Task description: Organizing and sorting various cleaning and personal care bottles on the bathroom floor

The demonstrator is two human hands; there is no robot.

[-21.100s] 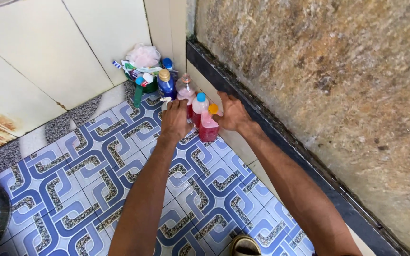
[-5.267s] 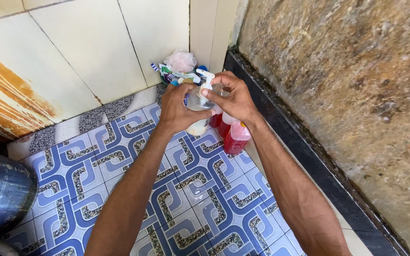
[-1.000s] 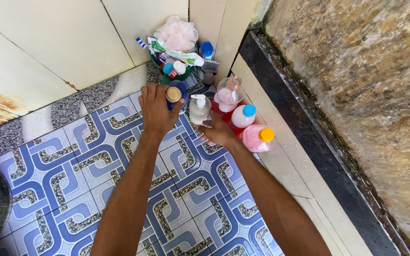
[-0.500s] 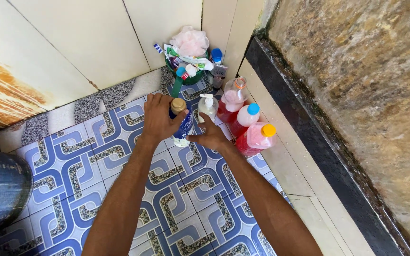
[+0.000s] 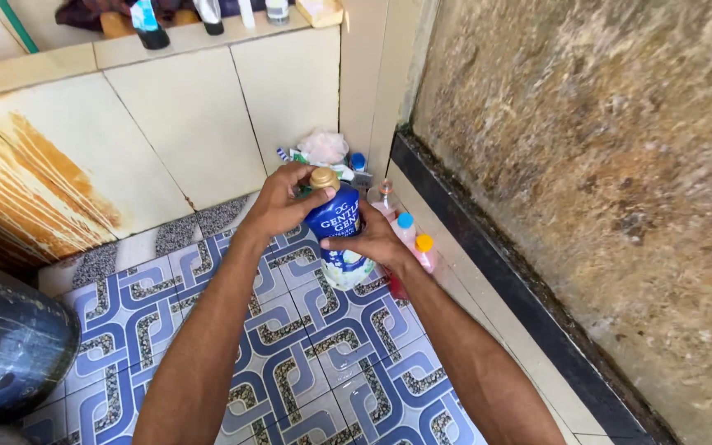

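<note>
Both hands clasp a blue plastic bottle with a gold screw cap (image 5: pixel 335 231), lifted above the patterned blue floor tiles (image 5: pixel 290 346) and tilted toward the near side. Left hand (image 5: pixel 282 202) curls round the neck, fingers closed just under the cap; right hand (image 5: pixel 372 241) wraps the lower body. Behind, pink-filled bottles (image 5: pixel 412 239) stand along the right wall, with a green tub of toiletries (image 5: pixel 323 152) in the far corner

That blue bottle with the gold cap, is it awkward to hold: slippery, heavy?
Probably manageable. The blue bottle looks like stiff plastic, since the right hand leaves no dent. Its glossy label may be slick, which could be why the left hand grips near the gold cap too. Weight is hard to judge.
</note>
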